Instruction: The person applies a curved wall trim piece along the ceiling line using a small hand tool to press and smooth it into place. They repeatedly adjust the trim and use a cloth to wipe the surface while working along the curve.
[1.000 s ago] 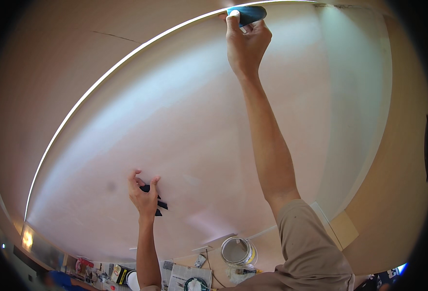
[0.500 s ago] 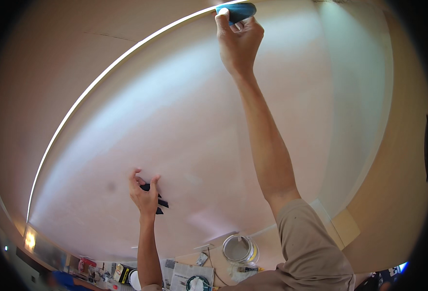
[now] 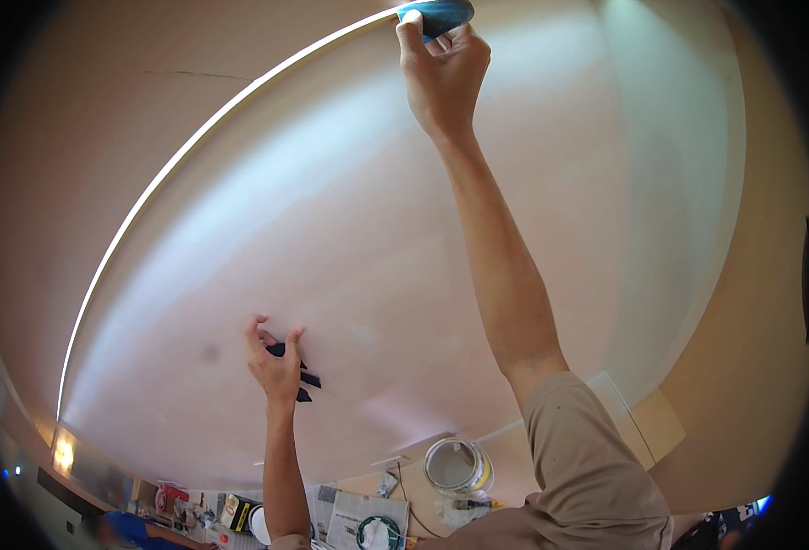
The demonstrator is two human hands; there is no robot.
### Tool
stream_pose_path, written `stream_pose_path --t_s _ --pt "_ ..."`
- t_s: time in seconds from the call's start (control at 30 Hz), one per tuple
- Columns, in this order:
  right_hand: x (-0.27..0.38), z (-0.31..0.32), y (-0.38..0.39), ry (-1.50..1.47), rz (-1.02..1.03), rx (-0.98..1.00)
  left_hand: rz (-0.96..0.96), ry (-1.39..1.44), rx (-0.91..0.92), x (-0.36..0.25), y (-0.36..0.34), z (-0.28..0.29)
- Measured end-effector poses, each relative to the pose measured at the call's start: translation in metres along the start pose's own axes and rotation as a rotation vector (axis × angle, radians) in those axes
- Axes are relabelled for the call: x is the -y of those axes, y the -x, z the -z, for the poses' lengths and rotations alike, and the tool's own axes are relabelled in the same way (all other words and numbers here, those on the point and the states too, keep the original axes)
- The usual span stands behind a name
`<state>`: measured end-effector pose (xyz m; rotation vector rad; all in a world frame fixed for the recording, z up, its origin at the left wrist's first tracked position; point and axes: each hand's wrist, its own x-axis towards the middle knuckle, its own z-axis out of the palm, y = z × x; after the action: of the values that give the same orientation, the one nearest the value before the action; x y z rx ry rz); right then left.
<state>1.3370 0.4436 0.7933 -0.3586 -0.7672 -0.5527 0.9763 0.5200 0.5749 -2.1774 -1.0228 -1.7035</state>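
At the top of the view my right hand [image 3: 445,81] is raised high, thumb and fingers closed on a blue, rounded, flat tool [image 3: 446,15]. That tool is against the upper part of the pale pinkish wall [image 3: 377,238], by the bright light strip [image 3: 180,163]; its exact kind cannot be made out. Lower and to the left, my left hand [image 3: 274,371] rests at the wall with thumb and fingers apart. Several black angular pieces [image 3: 310,379] show beside and behind it; whether the hand touches them is unclear.
Below stand an open bucket [image 3: 456,466], a brush [image 3: 474,504], newspaper [image 3: 358,511] with a green-rimmed round item [image 3: 378,533], and a black-and-yellow container [image 3: 237,513]. Other clutter lies at lower left, near a person in blue [image 3: 127,527]. A board [image 3: 654,429] is at lower right.
My right hand and the blue tool have shifted slightly left and up in the view. My left hand stays nearly where it was.
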Motion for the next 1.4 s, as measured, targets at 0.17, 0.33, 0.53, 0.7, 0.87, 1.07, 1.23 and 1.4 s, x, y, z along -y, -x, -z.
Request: stream_pose_path --t_s 0.17,0.33,0.53,0.7,0.87,1.07,1.23,1.4 --pt "0.004 -0.001 0.000 -0.053 -0.008 -0.004 -0.013 0.001 -0.008 -0.001 0.000 0.000" --pt "0.008 0.002 0.002 0.024 -0.065 0.039 0.034 -0.009 0.015 -0.003 0.001 0.001" --pt "0.005 -0.003 0.004 -0.049 -0.084 0.018 0.025 -0.011 0.014 -0.002 0.000 0.002" --pt "0.005 -0.005 0.002 -0.061 0.012 -0.038 0.006 -0.001 0.006 -0.005 -0.001 0.000" --pt "0.008 -0.003 0.000 0.031 0.024 -0.009 0.000 -0.002 -0.003 -0.005 -0.001 0.000" --pt "0.013 -0.002 0.000 0.033 -0.032 0.023 -0.020 -0.001 -0.004 -0.005 -0.002 0.001" --pt "0.014 -0.003 0.001 -0.039 -0.102 -0.005 -0.029 0.006 -0.002 -0.001 -0.002 0.002" --pt "0.011 0.000 -0.002 -0.020 -0.029 0.048 -0.006 -0.006 0.001 -0.004 -0.002 0.001"
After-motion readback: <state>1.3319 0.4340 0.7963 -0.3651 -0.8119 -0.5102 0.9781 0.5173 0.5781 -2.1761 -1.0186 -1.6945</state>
